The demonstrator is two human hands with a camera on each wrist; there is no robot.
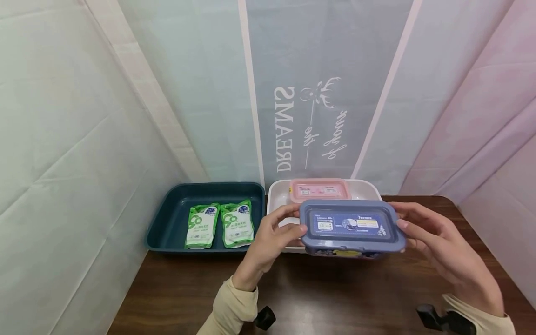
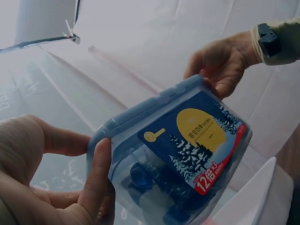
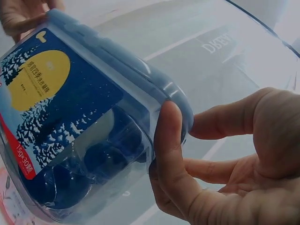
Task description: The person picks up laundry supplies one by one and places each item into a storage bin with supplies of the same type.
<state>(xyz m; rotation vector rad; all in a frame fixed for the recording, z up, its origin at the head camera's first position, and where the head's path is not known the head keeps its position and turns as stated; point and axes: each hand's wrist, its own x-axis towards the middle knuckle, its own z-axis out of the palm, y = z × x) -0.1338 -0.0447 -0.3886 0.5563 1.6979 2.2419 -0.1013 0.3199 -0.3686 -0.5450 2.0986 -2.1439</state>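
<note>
A clear plastic box of laundry pods with a blue lid (image 1: pixel 351 225) is held up level between both hands. My left hand (image 1: pixel 276 237) grips its left end, thumb near the lid's rim. The right hand (image 1: pixel 439 246) grips the opposite end in the same way. In the left wrist view the box's front label (image 2: pixel 192 140) shows snowy trees and a yellow oval. Dark blue pods (image 3: pixel 103 150) show through its wall in the right wrist view. Behind and below the box stands a white tray (image 1: pixel 364 188), partly hidden, with a pink-lidded box (image 1: pixel 320 190) in it.
Left of the white tray is a dark teal tray (image 1: pixel 167 218) holding two green and white pouches (image 1: pixel 202 225) (image 1: pixel 237 223). Both trays stand on a brown wooden table (image 1: pixel 188 288) against a printed curtain (image 1: pixel 209 93). Fabric walls rise at both sides.
</note>
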